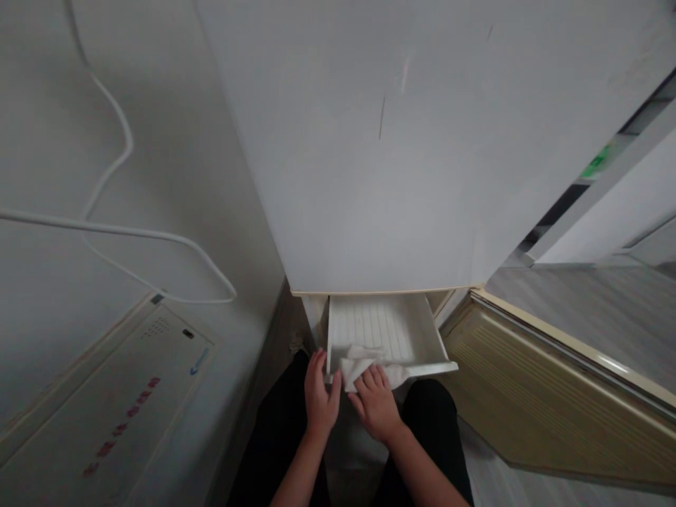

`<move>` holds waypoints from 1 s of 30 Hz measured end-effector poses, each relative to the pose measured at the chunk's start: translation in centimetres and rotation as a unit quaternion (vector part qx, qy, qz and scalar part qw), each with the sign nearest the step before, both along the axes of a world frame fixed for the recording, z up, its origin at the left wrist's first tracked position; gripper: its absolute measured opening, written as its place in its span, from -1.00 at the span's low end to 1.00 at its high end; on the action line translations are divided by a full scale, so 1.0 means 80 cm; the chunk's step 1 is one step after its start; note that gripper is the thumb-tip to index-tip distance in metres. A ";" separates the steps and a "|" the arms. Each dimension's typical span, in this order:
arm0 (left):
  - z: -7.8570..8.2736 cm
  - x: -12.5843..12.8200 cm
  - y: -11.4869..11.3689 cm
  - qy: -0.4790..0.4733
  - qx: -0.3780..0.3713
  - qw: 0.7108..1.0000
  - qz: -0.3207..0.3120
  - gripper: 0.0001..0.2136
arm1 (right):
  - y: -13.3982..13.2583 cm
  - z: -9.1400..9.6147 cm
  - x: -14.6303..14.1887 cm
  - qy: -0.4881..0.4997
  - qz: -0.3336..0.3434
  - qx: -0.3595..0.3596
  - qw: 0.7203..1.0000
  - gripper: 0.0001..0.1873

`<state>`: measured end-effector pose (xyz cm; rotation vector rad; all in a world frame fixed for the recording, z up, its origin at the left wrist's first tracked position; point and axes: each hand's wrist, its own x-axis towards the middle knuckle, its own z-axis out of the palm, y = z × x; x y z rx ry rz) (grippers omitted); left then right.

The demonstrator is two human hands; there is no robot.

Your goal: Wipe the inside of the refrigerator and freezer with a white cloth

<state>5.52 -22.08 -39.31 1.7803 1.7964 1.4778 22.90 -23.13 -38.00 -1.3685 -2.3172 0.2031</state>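
A white ribbed drawer (393, 327) is pulled out from the bottom of a white refrigerator (412, 141). My left hand (318, 394) grips the drawer's front left corner, fingers curled over the edge. A crumpled white cloth (359, 362) lies at the drawer's front rim. My right hand (376, 405) lies on this cloth, fingers flat and pressed against it. Below both hands are my legs in black trousers (433, 429).
The open lower refrigerator door (549, 394), cream coloured with ribbed lining, swings out to the right. A white wall (132, 176) on the left carries loose white cables (121, 232) and a panel with red lettering (121, 415). Grey wood-look floor (591, 317) lies at the right.
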 end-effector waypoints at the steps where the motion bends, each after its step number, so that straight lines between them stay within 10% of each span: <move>1: 0.006 0.003 0.002 0.060 -0.001 0.998 -0.028 -0.54 | 0.000 0.000 0.016 -0.006 -0.028 0.003 1.000 -0.57; 10: 0.026 0.015 0.007 0.317 -0.044 0.945 -0.064 -0.57 | 0.024 -0.032 0.152 0.009 -0.310 0.053 0.949 -0.42; 18: 0.029 0.016 0.006 0.355 -0.061 0.932 -0.040 -0.54 | 0.056 -0.051 0.167 0.170 -0.377 0.176 0.893 -0.51; 30: -0.059 0.118 -0.064 0.421 -0.026 0.905 -0.051 0.00 | 0.048 -0.075 0.126 0.334 -0.396 0.160 0.840 -0.24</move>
